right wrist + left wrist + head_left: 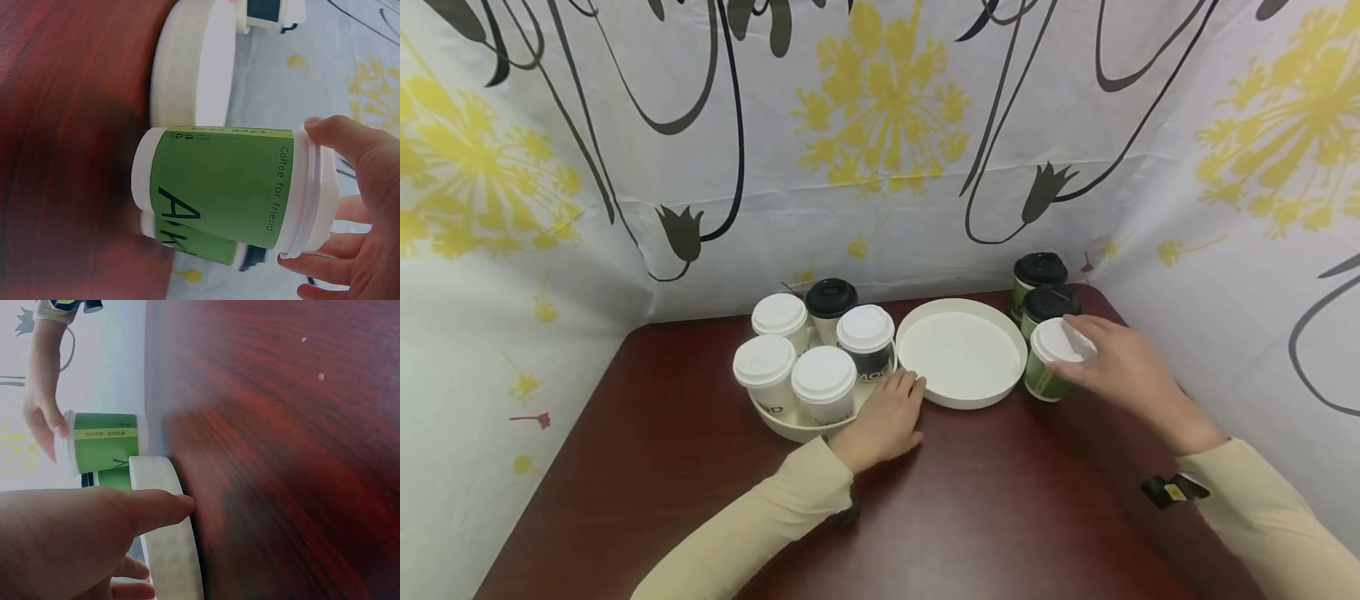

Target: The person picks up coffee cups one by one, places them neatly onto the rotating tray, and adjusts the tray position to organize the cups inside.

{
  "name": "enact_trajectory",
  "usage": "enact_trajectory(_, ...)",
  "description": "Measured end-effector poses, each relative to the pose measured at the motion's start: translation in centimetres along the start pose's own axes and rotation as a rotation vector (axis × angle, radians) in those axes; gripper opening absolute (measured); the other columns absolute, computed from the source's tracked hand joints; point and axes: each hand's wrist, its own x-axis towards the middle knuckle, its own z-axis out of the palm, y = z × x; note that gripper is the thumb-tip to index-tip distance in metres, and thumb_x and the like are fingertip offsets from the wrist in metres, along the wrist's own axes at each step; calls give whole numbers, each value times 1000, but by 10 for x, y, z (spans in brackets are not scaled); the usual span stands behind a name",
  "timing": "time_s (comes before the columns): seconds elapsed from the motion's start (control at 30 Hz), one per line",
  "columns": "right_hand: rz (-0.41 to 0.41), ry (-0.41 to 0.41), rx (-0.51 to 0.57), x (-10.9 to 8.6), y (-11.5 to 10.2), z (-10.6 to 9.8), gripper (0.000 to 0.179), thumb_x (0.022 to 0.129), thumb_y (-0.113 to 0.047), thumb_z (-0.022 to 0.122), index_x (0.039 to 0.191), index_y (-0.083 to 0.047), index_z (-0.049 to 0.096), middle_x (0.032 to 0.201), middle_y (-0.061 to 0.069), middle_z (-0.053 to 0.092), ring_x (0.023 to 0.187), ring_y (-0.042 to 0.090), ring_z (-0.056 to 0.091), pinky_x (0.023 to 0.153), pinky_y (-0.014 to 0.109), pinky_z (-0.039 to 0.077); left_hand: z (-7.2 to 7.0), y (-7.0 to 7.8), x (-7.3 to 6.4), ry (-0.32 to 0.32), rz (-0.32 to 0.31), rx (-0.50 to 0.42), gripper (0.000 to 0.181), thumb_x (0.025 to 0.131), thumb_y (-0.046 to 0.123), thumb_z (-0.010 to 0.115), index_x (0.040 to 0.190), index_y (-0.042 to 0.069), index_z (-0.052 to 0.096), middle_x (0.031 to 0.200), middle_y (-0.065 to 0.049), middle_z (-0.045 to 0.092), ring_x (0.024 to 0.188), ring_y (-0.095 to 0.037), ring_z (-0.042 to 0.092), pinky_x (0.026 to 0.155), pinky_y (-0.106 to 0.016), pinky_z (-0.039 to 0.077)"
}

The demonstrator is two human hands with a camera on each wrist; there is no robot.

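Observation:
My right hand [1120,367] holds a paper coffee cup [1048,379] by its white lid, thumb on one side and fingers on the other. The cup has a green sleeve [225,187] with dark lettering and stands upright beside a round cream tray [962,401]. In the left wrist view, the thumb of my left hand [883,421] lies straight along that tray's side wall [172,556]. Left of this hand, a second cream tray [793,431] carries several lidded cups, among them a white-lidded cup [825,383] and a dark-sleeved cup [867,342].
Behind the held cup stand two green cups with black lids, a nearer one [1051,304] and a farther one [1039,271]. A black-lidded cup [832,300] is at the back of the left tray. Patterned cloth [880,208] walls the dark red table [985,500].

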Motion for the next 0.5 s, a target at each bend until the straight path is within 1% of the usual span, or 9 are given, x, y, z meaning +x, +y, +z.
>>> enact_trajectory(0.1, -27, 29, 20, 2, -5, -8, 67, 71, -34, 85, 126, -2, 65, 120, 19, 68, 104, 39, 66, 84, 53, 50, 0, 2, -2, 10, 4, 10, 81, 86, 47, 72, 146, 1, 43, 142, -13, 49, 140, -30, 42, 118, -44, 35)
enact_trajectory(0.27, -74, 60, 19, 6, -18, -21, 68, 69, -31, 86, 125, -1, 65, 120, 20, 68, 104, 40, 65, 82, 55, 50, 2, 3, -2, 4, -2, 32, 81, 86, 48, 71, 146, 2, 42, 143, -13, 48, 142, -31, 40, 120, -43, 33)
enact_trajectory(0.4, -72, 36, -3, 9, -29, -28, 69, 70, -36, 85, 127, -3, 64, 122, 19, 68, 106, 39, 65, 82, 55, 50, 5, 3, 0, 3, -11, 48, 82, 85, 48, 71, 146, 2, 43, 143, -13, 48, 143, -31, 40, 120, -43, 32)
enact_trajectory(0.5, -66, 5, -20, 13, -36, -29, 69, 73, -40, 84, 130, -5, 63, 125, 18, 67, 108, 38, 65, 84, 54, 51, 5, 3, 1, 7, -25, 72, 83, 85, 50, 71, 146, 2, 43, 143, -13, 48, 143, -32, 40, 121, -42, 32)
